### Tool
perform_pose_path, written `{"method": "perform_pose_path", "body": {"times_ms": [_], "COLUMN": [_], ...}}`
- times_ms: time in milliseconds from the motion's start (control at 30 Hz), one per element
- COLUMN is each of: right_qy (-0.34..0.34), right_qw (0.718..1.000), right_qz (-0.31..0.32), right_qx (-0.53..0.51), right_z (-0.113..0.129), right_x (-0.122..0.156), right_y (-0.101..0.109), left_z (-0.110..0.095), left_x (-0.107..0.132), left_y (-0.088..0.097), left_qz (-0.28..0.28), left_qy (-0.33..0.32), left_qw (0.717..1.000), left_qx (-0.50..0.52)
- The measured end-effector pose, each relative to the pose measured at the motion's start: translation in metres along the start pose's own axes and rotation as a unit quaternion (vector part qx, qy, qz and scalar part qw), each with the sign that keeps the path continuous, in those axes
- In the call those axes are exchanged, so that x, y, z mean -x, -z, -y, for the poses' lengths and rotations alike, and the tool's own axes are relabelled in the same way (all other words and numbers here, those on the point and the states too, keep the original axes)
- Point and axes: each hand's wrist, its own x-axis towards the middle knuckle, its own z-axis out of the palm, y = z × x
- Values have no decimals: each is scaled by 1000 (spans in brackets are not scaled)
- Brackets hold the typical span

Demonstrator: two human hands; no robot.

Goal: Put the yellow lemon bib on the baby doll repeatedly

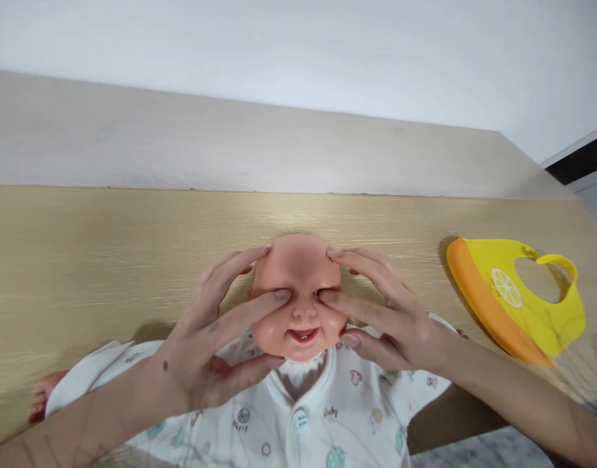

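A baby doll (298, 335) lies on its back, its bald head toward the far side of the table, wearing a white printed shirt with a light blue button. My left hand (205, 338) is spread over the left side of its face, one fingertip resting on the eye and another at the forehead's edge. The thumb of that hand lies below the cheek. On the other side, my right hand (391, 312) has its fingers apart, with one fingertip at the inner corner of the other eye and the thumb by the jaw. Both eyes are mostly covered by fingers; the mouth shows.
A yellow silicone bib (527, 318) with an orange pocket lies on the wooden table (108, 260) at the right. Behind the table runs a pale ledge (230, 143) below a white wall. Grey fabric or flooring shows past the near edge at lower right.
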Motion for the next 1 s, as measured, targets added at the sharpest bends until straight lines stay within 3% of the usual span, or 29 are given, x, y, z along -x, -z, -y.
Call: {"method": "perform_pose_path", "body": {"times_ms": [1000], "right_qy": [4], "right_qw": [1000], "right_qz": [-20], "right_qx": [16], "right_z": [3], "right_x": [-1], "right_y": [0], "left_z": [-3], "left_x": [-1], "left_y": [-3], "left_qz": [-44], "left_qy": [-37], "left_qw": [998], "left_qx": [-9]}}
